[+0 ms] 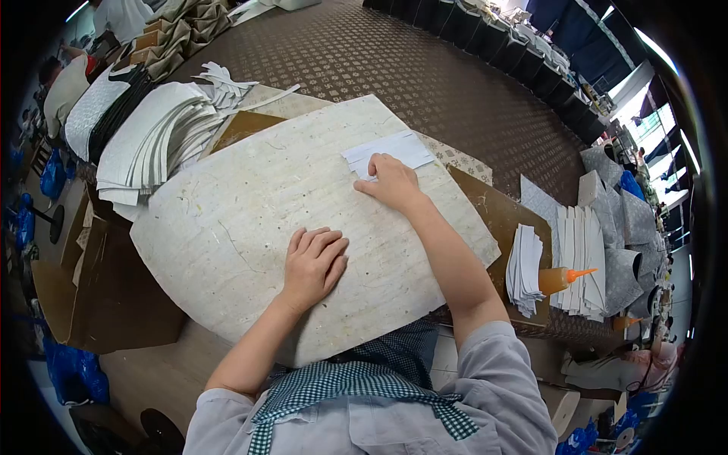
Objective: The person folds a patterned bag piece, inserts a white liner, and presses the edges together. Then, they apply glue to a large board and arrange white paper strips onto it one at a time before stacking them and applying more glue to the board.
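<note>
A large pale, speckled board (250, 205) lies in front of me. Flat on its lower middle rests my left hand (313, 265), palm down, fingers slightly spread, holding nothing. Near the board's far right edge, my right hand (390, 182) touches the near edge of some white strips (394, 149) laid side by side. Its fingers are bent, with thumb and forefinger close together at the strips; whether a strip is pinched between them is too small to tell.
Stacked white pieces (155, 140) stand at the left. On the right are a pile of white strips (525, 265), a glue bottle with an orange nozzle (557, 280) and more stacked pieces (580, 258). A brown patterned surface (447, 83) lies beyond. People sit at the far left and lower right.
</note>
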`<move>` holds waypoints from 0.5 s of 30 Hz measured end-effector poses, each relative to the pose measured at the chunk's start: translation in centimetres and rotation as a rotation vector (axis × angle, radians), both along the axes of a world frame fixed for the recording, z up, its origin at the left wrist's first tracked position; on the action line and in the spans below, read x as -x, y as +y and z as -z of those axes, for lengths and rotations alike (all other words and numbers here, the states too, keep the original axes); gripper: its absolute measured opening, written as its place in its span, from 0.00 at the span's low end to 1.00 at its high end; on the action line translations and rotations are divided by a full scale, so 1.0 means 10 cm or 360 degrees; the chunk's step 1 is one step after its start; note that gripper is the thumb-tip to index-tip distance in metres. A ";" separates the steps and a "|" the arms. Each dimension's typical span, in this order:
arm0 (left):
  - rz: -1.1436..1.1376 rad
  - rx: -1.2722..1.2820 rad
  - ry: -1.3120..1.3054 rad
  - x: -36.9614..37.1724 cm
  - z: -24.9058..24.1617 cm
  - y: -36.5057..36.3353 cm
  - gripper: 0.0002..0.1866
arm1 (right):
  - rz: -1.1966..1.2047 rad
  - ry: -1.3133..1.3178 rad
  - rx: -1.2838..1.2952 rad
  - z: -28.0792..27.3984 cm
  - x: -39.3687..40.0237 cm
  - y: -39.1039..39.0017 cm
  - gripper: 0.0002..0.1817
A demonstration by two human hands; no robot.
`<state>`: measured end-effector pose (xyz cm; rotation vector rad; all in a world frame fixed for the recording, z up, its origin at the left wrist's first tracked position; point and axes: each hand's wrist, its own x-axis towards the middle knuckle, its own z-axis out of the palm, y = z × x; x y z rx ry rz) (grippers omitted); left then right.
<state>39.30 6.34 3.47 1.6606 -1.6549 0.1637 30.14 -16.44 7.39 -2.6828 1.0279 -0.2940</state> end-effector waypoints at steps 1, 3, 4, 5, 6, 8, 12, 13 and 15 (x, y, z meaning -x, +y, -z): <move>0.0001 0.0003 0.0000 0.00 0.00 0.00 0.13 | -0.0015 0.0010 -0.0098 -0.02 -0.01 -0.04 0.18; -0.0001 0.0001 -0.0001 0.00 0.00 0.01 0.13 | -0.0041 0.0030 -0.0298 -0.04 0.01 -0.13 0.18; -0.0003 0.0001 -0.0004 0.00 0.00 0.01 0.13 | -0.0063 0.0049 -0.0153 -0.01 0.00 -0.12 0.16; -0.0007 0.0003 -0.0008 0.01 0.01 0.01 0.13 | -0.0084 0.0069 -0.0005 0.04 -0.03 -0.11 0.15; -0.0005 0.0006 -0.0009 0.01 0.01 0.00 0.13 | -0.0106 0.0091 0.0142 0.09 -0.05 -0.11 0.14; -0.0010 0.0009 -0.0012 0.01 0.02 0.01 0.13 | -0.0161 0.0050 0.0424 0.24 -0.09 -0.07 0.12; -0.0002 0.0017 -0.0006 0.01 0.03 0.01 0.13 | -0.0360 0.0088 0.0744 0.34 -0.05 -0.09 0.09; 0.0000 0.0023 -0.0004 0.01 0.03 0.00 0.12 | -0.0326 0.0092 0.0696 0.33 -0.05 -0.09 0.09; 0.0006 0.0032 -0.0006 0.01 0.03 0.01 0.12 | -0.0257 0.0101 0.0597 0.29 -0.05 -0.08 0.11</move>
